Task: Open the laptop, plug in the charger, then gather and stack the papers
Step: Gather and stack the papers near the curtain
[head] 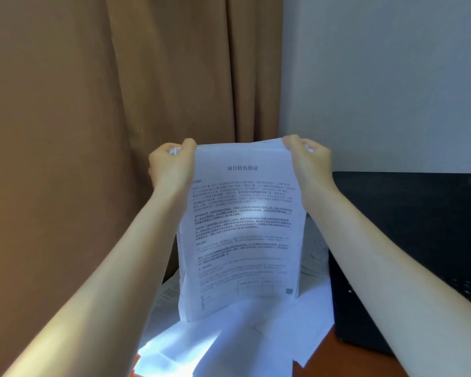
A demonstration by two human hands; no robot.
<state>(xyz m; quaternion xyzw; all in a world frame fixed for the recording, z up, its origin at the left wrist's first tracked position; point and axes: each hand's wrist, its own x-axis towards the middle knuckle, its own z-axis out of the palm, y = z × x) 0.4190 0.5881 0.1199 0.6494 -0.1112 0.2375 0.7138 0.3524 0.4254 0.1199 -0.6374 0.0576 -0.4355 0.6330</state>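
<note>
A sheaf of white printed papers point(242, 229) stands upright on loose white sheets point(237, 341), its top corners pinched by the left hand point(169, 164) and right hand point(307, 159). An open black laptop point(408, 254) sits just right on the orange table point(337, 360); a brown curtain point(93, 104) hangs behind.

One wide-angle view, taken from the person's head, looks forward and slightly down. Both forearms run in from the lower corners toward the left hand point(172, 161) and right hand point(307, 156) at mid-frame, which hold the papers point(242, 227) upright close before the lens. The camera faces a room corner: curtain point(93, 104) on the left, wall point(392, 77) far right. The surface point(337, 363) shows only along the near bottom edge, with the laptop point(419, 213) cut off at the right.
</note>
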